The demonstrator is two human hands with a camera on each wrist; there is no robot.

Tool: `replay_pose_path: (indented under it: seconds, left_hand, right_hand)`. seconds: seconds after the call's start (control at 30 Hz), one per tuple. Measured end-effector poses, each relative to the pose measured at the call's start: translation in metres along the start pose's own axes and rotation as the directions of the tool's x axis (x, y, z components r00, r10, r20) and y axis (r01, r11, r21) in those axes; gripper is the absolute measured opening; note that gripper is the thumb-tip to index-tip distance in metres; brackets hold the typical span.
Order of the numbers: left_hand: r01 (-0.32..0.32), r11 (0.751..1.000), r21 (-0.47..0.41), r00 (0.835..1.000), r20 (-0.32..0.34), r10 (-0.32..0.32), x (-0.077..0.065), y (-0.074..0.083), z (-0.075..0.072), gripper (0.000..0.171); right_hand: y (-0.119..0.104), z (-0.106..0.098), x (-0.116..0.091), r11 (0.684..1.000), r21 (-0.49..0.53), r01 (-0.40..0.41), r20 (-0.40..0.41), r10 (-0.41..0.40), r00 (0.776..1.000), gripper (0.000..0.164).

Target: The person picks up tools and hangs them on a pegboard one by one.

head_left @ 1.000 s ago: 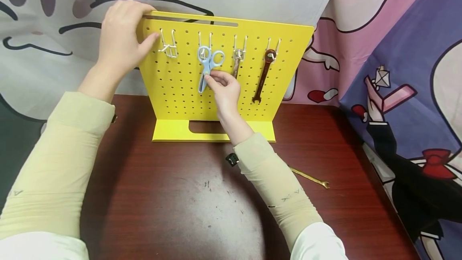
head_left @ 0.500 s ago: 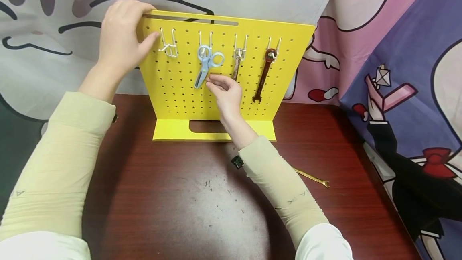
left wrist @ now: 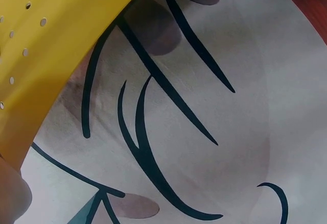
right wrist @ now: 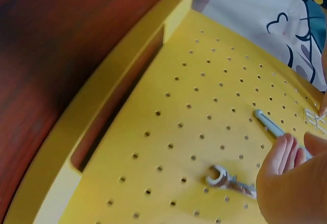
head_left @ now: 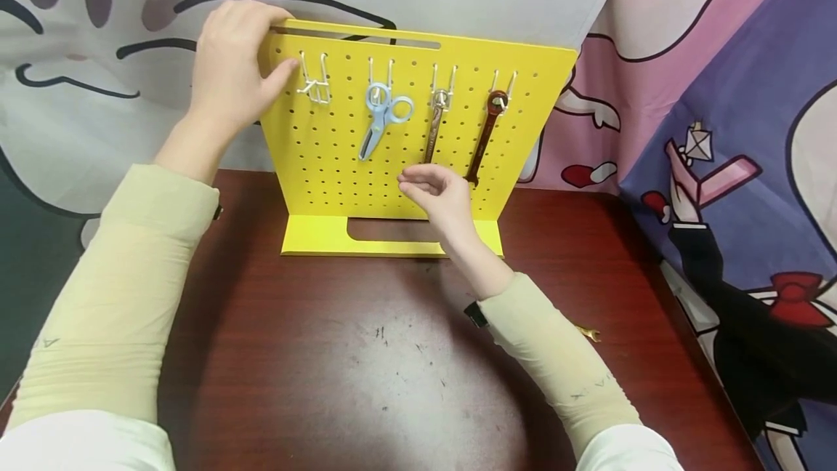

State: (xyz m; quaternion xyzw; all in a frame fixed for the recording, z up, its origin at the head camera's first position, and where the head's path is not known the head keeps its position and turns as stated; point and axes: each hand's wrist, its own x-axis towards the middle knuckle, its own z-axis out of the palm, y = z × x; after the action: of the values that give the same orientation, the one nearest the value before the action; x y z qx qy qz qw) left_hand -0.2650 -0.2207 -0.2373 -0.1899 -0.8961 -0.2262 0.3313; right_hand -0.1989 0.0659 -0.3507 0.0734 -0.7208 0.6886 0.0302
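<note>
A yellow pegboard stands upright on its base, and my left hand grips its upper left corner, thumb in front. Light-blue scissors hang by one loop from a white hook, blades down. To their right hang a silver wrench and a dark reddish-brown wrench, each on its own hook. My right hand is below the scissors, in front of the silver wrench's lower end, fingers loosely bent and holding nothing. The right wrist view shows the silver wrench's open end beside that hand.
A white hook at the board's left bears no tool. On the reddish-brown table, a gold wrench lies at right, mostly hidden by my right forearm. Cartoon-printed cloth hangs behind and at right.
My right hand has let go of the scissors and drawn down and to the right. The scissors have swung slightly and stay on their hook. My left hand keeps its grip.
</note>
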Motion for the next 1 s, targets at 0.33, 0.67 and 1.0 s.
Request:
replay_pose_path:
  seconds: [0.33, 0.67, 1.0]
  left_hand:
    - [0.009, 1.0, -0.005, 1.0, 0.008, -0.009, -0.001, 0.0, 0.002, 0.041]
    - [-0.002, 1.0, -0.002, 1.0, -0.002, 0.002, 0.0, -0.001, 0.001, 0.041]
    - [-0.005, 1.0, -0.006, 1.0, 0.0, 0.005, 0.0, -0.001, 0.001, 0.041]
  right_hand:
    - [0.019, -0.044, -0.035, 0.956, -0.283, 0.076, 0.136, -0.038, 0.99, 0.023]
    - [0.033, -0.087, -0.058, 0.887, -0.426, 0.178, 0.148, -0.125, 0.981, 0.019]
    - [0.037, -0.125, -0.078, 0.787, -0.599, 0.149, 0.208, -0.027, 0.978, 0.019]
